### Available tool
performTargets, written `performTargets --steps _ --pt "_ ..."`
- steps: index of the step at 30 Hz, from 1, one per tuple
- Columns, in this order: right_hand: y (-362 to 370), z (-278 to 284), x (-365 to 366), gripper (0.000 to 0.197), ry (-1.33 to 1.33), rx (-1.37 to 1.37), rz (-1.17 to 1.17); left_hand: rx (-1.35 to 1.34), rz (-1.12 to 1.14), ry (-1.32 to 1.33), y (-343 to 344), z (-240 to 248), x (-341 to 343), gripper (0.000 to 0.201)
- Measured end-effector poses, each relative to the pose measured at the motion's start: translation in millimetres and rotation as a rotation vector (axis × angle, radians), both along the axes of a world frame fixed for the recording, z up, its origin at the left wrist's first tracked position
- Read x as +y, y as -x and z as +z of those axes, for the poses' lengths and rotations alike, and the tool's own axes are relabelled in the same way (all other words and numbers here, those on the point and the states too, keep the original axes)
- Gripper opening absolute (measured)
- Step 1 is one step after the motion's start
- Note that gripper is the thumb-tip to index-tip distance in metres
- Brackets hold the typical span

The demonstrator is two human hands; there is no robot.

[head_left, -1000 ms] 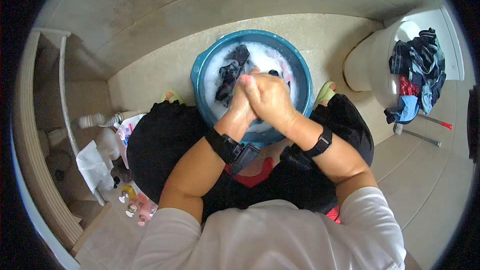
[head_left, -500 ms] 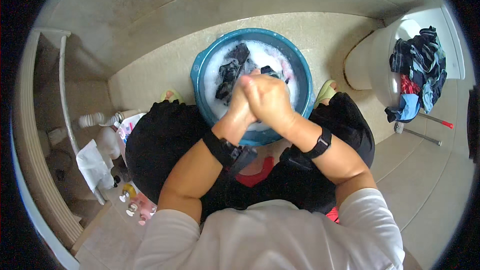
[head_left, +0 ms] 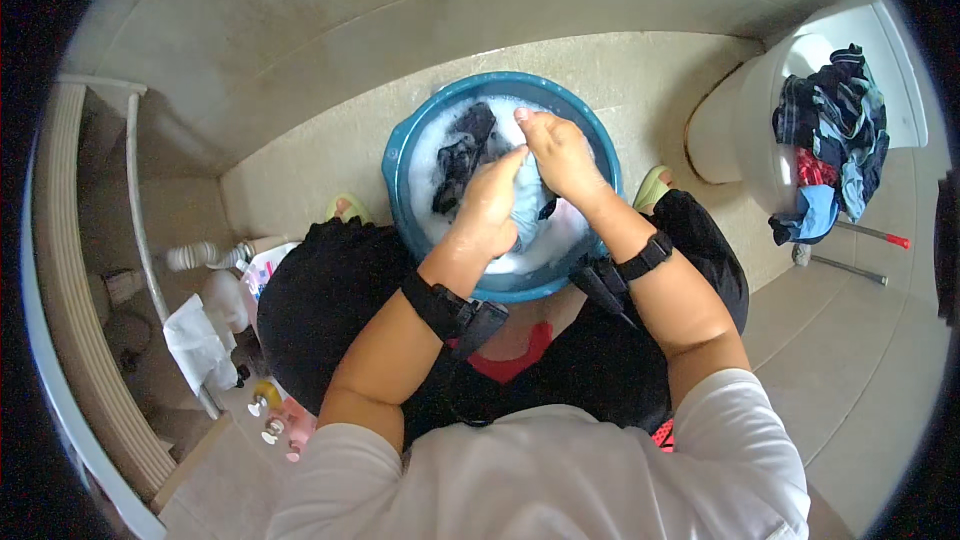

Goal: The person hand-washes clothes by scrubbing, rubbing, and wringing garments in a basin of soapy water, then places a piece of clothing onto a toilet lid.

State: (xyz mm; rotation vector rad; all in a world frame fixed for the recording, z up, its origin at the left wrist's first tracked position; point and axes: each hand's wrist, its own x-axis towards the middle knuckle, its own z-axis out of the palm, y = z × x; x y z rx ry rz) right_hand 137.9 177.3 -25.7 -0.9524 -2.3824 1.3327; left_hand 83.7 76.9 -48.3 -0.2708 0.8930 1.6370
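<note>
A blue plastic basin (head_left: pixel 397 165) holds white suds and wet laundry. Over it, a light-blue cloth (head_left: pixel 527 202) is bunched between my two hands. My left hand (head_left: pixel 490 202) grips it from the left, with the thumb pointing up. On the other side my right hand (head_left: pixel 562 155) is closed against the cloth, its fingertips mostly hidden from above. To the left of the hands, a crumpled black garment (head_left: pixel 463 155) lies in the foam. Another bit of dark cloth shows just under my right hand.
At the right, a pile of clothes (head_left: pixel 835 130) rests on a white toilet (head_left: pixel 720 125). Two rods (head_left: pixel 850 270) lie beside it. Pump bottles (head_left: pixel 275 420) stand at lower left, near a pipe rail (head_left: pixel 140 205) with a white cloth (head_left: pixel 200 340). A wall rises beyond the basin.
My hands were clasped tightly together over the basin; now they have come apart somewhat, showing the light-blue cloth between them. My right hand has moved a little right and up.
</note>
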Motion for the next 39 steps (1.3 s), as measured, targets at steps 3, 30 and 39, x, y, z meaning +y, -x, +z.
performTargets --steps 3,30,39 --pt "-7 -17 23 0.049 -0.003 0.080 -0.134 -0.067 -0.007 -0.169 22 0 -4 0.035" --pt "-39 8 31 0.014 0.639 0.164 -0.107 1.146 0.115 -0.018 30 15 -11 0.016" --pt "-37 30 24 0.021 0.345 0.002 0.278 1.109 0.021 -0.008 42 16 -12 0.011"
